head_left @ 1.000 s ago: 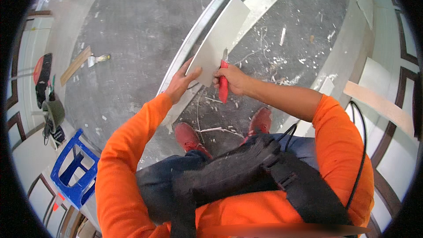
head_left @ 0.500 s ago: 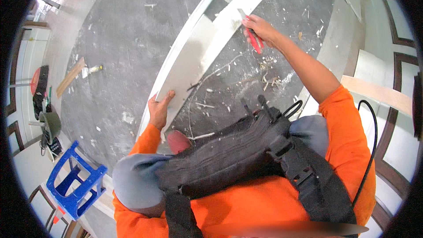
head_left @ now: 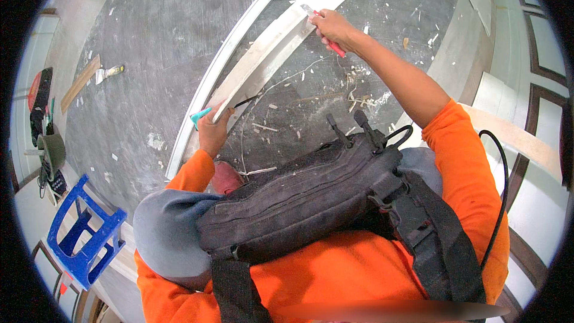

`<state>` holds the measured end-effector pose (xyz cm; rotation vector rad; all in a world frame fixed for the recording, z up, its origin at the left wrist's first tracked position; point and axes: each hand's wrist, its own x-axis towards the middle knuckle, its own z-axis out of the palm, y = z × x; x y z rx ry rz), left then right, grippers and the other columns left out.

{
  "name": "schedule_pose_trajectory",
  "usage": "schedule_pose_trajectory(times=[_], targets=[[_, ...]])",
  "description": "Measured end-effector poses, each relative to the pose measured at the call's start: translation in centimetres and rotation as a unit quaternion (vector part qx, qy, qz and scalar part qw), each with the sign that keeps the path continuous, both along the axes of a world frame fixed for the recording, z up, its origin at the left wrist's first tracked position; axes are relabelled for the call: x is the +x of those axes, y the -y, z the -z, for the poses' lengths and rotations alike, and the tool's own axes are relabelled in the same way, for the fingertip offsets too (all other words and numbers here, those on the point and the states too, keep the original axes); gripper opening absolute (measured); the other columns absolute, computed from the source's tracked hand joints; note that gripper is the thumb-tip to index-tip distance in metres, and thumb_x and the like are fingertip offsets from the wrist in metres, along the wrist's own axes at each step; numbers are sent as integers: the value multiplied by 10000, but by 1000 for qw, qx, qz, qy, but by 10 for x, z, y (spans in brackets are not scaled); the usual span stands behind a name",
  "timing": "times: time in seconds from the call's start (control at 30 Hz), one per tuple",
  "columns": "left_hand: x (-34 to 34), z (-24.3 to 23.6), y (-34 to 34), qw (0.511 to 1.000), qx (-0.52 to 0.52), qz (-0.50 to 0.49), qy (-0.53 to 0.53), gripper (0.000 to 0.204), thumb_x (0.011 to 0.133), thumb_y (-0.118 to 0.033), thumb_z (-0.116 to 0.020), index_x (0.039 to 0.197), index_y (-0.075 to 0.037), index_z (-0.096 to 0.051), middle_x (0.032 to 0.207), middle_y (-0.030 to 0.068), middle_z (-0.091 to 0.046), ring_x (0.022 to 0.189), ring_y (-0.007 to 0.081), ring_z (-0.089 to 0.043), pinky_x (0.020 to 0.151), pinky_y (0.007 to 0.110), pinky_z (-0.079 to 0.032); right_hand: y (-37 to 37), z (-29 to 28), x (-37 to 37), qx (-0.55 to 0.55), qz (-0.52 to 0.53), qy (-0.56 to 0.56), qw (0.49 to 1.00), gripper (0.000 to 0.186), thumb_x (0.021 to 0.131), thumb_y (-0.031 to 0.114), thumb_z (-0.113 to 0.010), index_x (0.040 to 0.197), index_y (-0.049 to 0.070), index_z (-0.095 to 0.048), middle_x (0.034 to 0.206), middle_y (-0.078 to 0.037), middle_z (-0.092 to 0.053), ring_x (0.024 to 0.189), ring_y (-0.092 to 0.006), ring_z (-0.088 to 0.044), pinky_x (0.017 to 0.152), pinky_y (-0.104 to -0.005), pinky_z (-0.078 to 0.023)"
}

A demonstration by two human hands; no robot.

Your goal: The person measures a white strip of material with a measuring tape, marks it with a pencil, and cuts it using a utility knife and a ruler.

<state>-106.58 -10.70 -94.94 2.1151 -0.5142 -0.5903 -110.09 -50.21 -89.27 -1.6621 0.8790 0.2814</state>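
A long pale wooden strip (head_left: pixel 263 54) runs diagonally over the grey floor. My left hand (head_left: pixel 212 131) grips its near end, with a small teal object (head_left: pixel 200 116) at the fingers. My right hand (head_left: pixel 332 27) is stretched out to the far part of the strip and is shut on a red-handled knife (head_left: pixel 335 48) whose blade touches the strip's edge. Both sleeves are orange. A black chest pack (head_left: pixel 305 191) hangs in front of me and hides my lap.
A long metal rail (head_left: pixel 239 42) lies beside the strip. Wood shavings (head_left: pixel 359 93) litter the floor. A blue plastic stool (head_left: pixel 84 233) stands at the lower left. A scraper (head_left: pixel 107 73) and a wood offcut (head_left: pixel 81 82) lie at the left. White panelled walls curve along the right.
My right hand with the knife has moved away from me along the strip toward its far part. My left hand has shifted to the strip's near end. The view has tipped further forward.
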Motion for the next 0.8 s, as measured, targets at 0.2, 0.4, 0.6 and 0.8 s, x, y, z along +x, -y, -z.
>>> schedule_pose_trajectory(times=[0.2, 0.4, 0.6, 0.8], targets=[[0, 3, -1, 999, -35, -2, 26, 291, 857, -147, -711, 1137, -68, -703, 887, 107, -733, 779, 122, -652, 744, 283, -499, -41, -15, -14, -90, 30, 4, 995, 316, 977, 261, -480, 1074, -39, -490, 660, -83, -547, 448, -170, -536, 377, -342, -442], [4, 1, -5, 1000, 18, 8, 13, 293, 862, -179, -698, 1134, -70, -703, 901, 131, -735, 816, 135, -675, 770, 289, -504, -89, -15, -23, -25, 14, -10, 1000, 294, 972, 245, -480, 1096, -21, -492, 637, -90, -549, 439, -174, -544, 380, -336, -454], [3, -4, 2, 1000, -17, -18, 2, 275, 858, -180, -694, 1104, -58, -712, 895, 140, -733, 833, 160, -693, 777, 297, -507, -105, -20, -27, -27, -72, -19, 997, 305, 974, 266, -465, 1054, -26, -496, 671, -136, -592, 469, -220, -589, 413, -377, -478], [4, -6, 3, 1000, 1, -6, 24, 269, 859, -180, -692, 1096, -54, -716, 906, 122, -738, 834, 137, -686, 772, 274, -506, -113, -3, -24, -48, -73, -5, 996, 279, 988, 242, -446, 1018, -27, -511, 668, -154, -602, 473, -242, -615, 407, -371, -495]])
